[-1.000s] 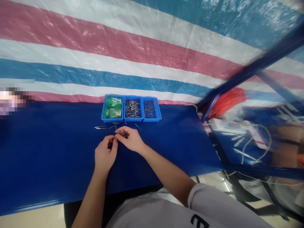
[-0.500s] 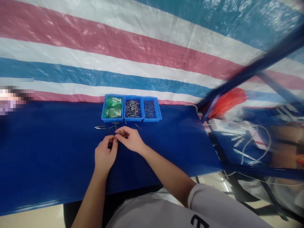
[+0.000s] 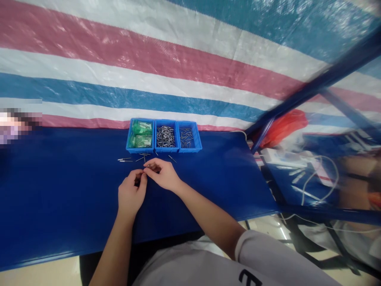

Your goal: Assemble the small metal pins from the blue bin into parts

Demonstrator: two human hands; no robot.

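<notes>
My left hand (image 3: 131, 190) and my right hand (image 3: 162, 173) meet fingertip to fingertip over the blue table. Both are closed in a pinch, and whatever lies between the fingers is too small and hidden to make out. Just beyond them several loose pop rivets (image 3: 124, 160) lie scattered on the tabletop. Behind these stand three blue bins side by side. Green plastic packets (image 3: 142, 128) fill the left bin (image 3: 127, 145). A heap of rivets fills the middle bin (image 3: 166, 149), while the right bin (image 3: 190, 150) holds a thinner layer of them.
A striped plastic sheet (image 3: 178, 59) hangs along the table's (image 3: 59, 198) back edge. Dark blue frame bars (image 3: 297, 91) rise at the right. Past them are a red bag (image 3: 285, 127), a white cable (image 3: 336, 174) and boxes. A blurred person (image 3: 12, 127) shows at the far left.
Both hands keep the same pinched pose at the same spot. The whole view has shifted only very slightly.
</notes>
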